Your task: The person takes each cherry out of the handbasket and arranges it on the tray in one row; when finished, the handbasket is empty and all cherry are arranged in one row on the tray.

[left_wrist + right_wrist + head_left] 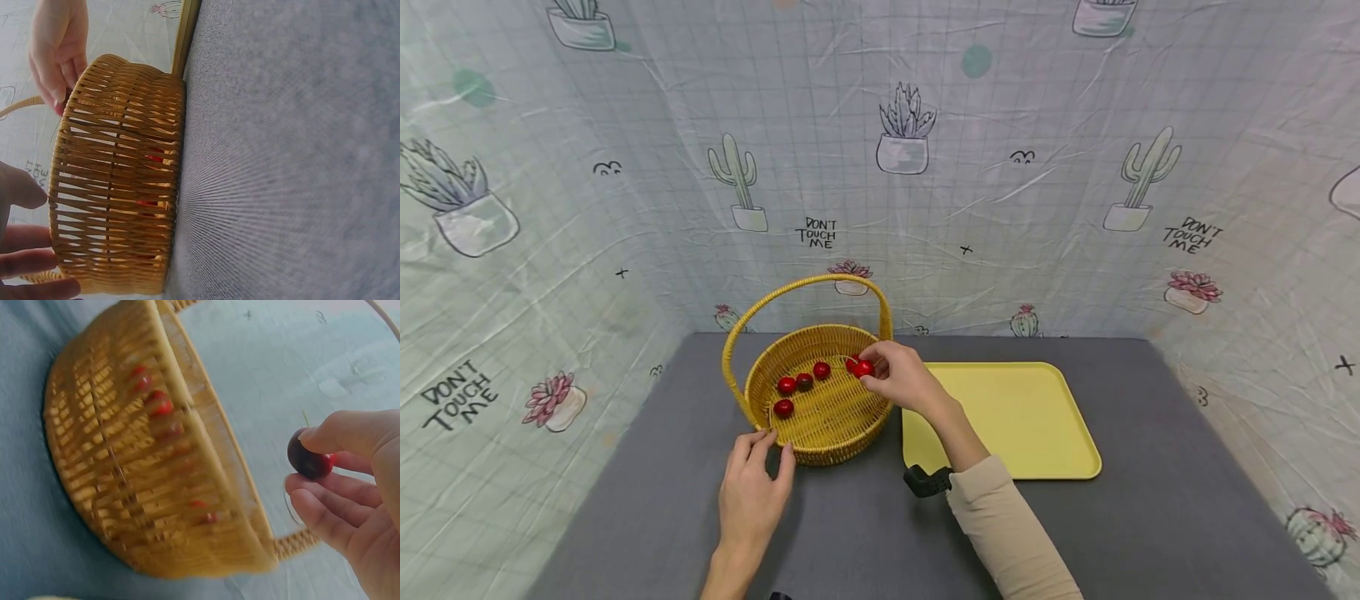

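At the right side of the yellow wicker basket (831, 446), my right hand (904, 375) pinches a glossy cherry (864, 368) between thumb and fingers, level with the rim. Close against it, partly hidden, another red cherry (852, 362) shows, and thin stems stick out. From the right wrist, the pinched cherry (305, 455) looks dark on one side. My left hand (752, 483) is at the basket's near left rim, fingers extended and thumb tip right at the edge. Inside the basket, several cherries lie along the left and back, among them a single cherry (783, 408) nearest my left hand.
A shallow yellow tray (1015, 417) lies flat on the grey table (865, 533), just right of the basket. The basket's tall handle (805, 283) arches over its back. Patterned cloth (955, 208) hangs behind and on both sides.
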`<state>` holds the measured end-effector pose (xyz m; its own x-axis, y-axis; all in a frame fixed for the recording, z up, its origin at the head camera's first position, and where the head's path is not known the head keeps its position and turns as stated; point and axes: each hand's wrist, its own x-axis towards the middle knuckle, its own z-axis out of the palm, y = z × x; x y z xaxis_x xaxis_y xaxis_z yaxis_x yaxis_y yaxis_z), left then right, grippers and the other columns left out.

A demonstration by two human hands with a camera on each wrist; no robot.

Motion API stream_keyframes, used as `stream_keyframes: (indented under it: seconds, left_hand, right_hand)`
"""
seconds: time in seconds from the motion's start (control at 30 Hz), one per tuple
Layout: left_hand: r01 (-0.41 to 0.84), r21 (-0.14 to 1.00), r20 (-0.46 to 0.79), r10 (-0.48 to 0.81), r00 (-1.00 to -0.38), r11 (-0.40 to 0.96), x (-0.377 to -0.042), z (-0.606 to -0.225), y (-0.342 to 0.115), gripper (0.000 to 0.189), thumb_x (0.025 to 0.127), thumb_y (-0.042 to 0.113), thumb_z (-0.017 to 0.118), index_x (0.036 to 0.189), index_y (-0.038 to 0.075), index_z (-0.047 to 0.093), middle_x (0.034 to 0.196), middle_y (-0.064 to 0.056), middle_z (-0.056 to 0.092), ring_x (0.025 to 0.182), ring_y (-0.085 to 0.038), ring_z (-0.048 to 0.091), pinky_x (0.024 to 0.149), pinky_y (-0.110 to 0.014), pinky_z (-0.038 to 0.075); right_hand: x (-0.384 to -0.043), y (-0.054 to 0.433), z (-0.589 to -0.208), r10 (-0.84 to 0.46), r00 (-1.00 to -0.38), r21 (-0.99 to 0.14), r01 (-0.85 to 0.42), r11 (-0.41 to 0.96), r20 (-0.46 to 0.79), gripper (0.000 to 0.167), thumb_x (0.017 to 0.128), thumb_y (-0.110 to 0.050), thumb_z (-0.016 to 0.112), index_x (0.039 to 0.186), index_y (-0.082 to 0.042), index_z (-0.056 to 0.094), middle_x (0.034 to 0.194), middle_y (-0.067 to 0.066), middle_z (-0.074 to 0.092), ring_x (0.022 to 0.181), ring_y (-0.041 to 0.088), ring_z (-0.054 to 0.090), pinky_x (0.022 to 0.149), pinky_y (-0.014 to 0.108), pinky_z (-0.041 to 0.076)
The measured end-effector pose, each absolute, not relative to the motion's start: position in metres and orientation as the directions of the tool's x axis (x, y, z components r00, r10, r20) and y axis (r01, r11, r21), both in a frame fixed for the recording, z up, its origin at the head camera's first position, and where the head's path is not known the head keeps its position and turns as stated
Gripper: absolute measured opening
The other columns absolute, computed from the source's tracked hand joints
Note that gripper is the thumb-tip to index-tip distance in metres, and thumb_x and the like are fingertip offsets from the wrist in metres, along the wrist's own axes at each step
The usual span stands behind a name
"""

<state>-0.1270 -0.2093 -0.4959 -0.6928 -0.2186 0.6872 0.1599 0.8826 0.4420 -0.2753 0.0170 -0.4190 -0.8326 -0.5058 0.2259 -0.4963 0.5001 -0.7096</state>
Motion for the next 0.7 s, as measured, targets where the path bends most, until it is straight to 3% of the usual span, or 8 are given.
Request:
stream_keyframes:
  seconds: [0.33,0.7]
  left_hand:
    - [0.165,0.449,0.687,-0.221,-0.692,0.878,-0.126,-0.496,-0.210,0.028,0.084,0.011,0.078,0.105,-0.007,0.074,0.105,-0.018,0.065,0.093,-0.036,0.066,0.070,-0.050,0.059]
    - [0.161,0.441,0.690,-0.219,-0.689,0.883,-0.126,-0.496,-0.209,0.028,0.084,0.012,0.078,0.104,-0.007,0.074,0.104,-0.018,0.066,0.092,-0.035,0.067,0.069,-0.050,0.059]
  right_hand:
    - [-0.284,0.053,-0.431,-0.433,-0.878,-0.739,-0.429,0.520,0.206,0.030,0.092,-0.017,0.073,0.120,-0.008,0.067,0.109,0.007,0.067,0.092,0.017,0.066,0.080,0.032,0.059]
    - [-0.286,0.078,-0.451,-0.347,-0.922,-0.751,-0.349,0.561,0.169,0.030,0.091,-0.015,0.073,0.119,-0.005,0.067,0.114,0.012,0.065,0.091,0.020,0.066,0.073,0.031,0.059]
